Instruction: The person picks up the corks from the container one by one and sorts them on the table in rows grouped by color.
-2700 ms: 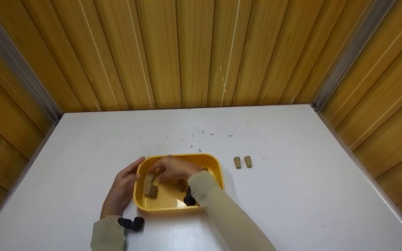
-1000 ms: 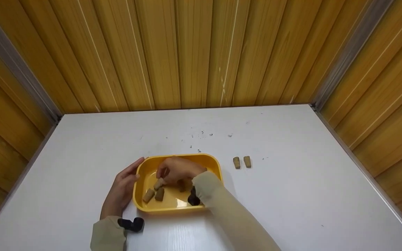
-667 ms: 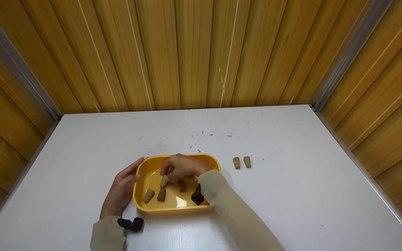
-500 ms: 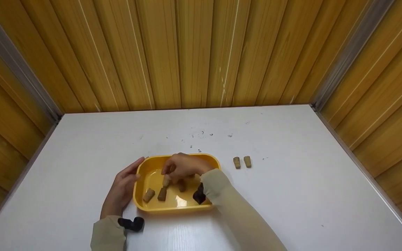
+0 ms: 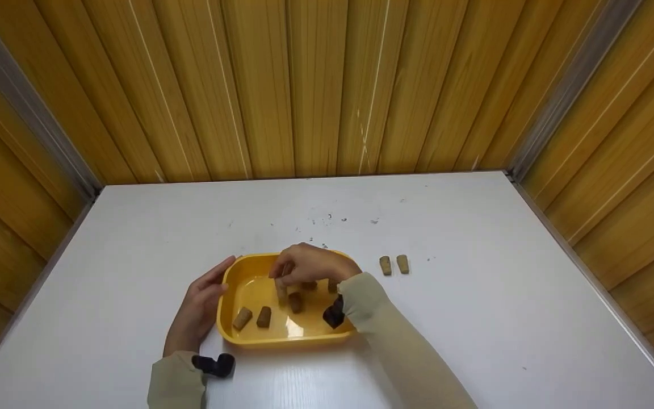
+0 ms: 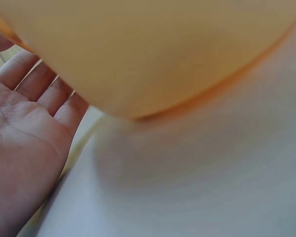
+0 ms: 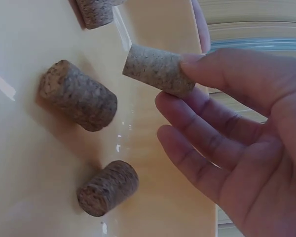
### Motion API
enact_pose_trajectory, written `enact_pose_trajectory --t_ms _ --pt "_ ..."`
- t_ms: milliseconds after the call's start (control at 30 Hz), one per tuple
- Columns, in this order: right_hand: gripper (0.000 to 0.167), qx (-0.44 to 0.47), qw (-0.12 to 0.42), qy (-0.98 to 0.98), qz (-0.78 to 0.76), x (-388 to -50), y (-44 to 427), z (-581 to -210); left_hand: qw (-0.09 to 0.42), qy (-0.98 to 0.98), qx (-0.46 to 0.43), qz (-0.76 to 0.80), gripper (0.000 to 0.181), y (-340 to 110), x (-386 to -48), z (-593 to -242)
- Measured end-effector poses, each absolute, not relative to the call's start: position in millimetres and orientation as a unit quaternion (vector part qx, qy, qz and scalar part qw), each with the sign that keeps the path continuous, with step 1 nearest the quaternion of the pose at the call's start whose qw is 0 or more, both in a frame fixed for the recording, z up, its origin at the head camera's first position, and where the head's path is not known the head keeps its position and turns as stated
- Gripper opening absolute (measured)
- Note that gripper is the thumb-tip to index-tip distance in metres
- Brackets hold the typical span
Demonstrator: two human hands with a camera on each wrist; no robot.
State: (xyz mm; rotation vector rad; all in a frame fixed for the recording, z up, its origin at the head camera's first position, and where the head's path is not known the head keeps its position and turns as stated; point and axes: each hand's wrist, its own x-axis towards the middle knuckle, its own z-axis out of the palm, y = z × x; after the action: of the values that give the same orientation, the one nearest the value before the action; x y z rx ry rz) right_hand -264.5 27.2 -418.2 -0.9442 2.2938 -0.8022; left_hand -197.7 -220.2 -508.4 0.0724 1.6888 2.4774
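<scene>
A pale cork stopper [image 7: 158, 69] is pinched between the thumb and fingers of the right hand [image 5: 310, 265], above the floor of a yellow tray [image 5: 273, 342]. The right wrist view shows the cork tilted and off the floor. Below it lie a dark cork [image 5: 264, 317], a lighter cork [image 5: 242, 318] and another dark cork [image 5: 295, 302]. More corks are partly hidden under the right hand. At the tray's left end the left hand [image 5: 195, 307] rests against the outer wall, its thumb at the rim. The left wrist view shows its fingers [image 6: 37, 81] extended, tips hidden behind the tray.
Two corks [image 5: 394, 264] stand side by side on the white table [image 5: 474, 318], right of the tray. Small dark marks dot the table behind the tray. Yellow wood-look panels [image 5: 315, 85] enclose the back and sides.
The right hand has moved right with the pale cork, from the tray's left part toward its middle. The loose corks at left have separated. The left hand stays in place.
</scene>
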Motion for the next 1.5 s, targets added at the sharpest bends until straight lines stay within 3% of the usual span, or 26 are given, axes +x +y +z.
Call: enact_pose_trajectory --t_ms 833,1233,1500 --pt "0.022 -0.404 0.155 0.841 -0.324 -265.9 76.2 -392.3 0.083 0.542 0.011 0.836 0.057 -220.8 -196.9 -509.5" --pt "0.024 -0.378 0.129 0.832 -0.384 -267.9 100.6 -396.2 0.081 0.545 0.019 0.834 0.058 -222.8 -196.3 -510.6" --pt "0.020 -0.311 0.102 0.842 -0.430 -267.5 120.7 -405.4 0.081 0.549 0.022 0.832 0.056 -223.3 -196.6 -510.6"
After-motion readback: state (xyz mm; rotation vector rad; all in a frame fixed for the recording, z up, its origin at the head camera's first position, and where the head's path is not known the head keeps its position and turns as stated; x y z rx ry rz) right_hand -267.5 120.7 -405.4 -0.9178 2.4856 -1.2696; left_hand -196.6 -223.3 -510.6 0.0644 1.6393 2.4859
